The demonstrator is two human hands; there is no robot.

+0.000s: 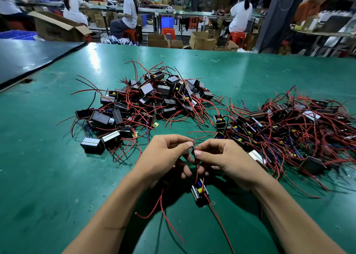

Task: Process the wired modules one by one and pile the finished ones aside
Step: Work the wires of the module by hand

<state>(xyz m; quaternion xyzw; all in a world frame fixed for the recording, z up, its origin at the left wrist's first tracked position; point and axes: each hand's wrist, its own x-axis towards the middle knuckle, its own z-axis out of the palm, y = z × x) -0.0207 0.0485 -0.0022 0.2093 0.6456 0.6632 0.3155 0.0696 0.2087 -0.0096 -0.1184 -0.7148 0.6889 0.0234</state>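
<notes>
One small black module [199, 191] with a yellow part and red and black wires hangs just above the green table [48, 176], below my hands. My left hand [165, 157] pinches a black wire between thumb and forefinger. My right hand [221, 159] pinches the same wires right beside it, fingertips almost touching. Loose red wires [165, 211] trail down toward me. A heap of black modules [146, 101] with red wires lies in the middle of the table. A second, flatter heap [285, 126] spreads out to the right.
A dark panel [28, 59] lies along the table's far left. Beyond the far edge are cardboard boxes [202, 40], red stools and several seated people at other benches. Bare green surface shows to my left and close in front of me.
</notes>
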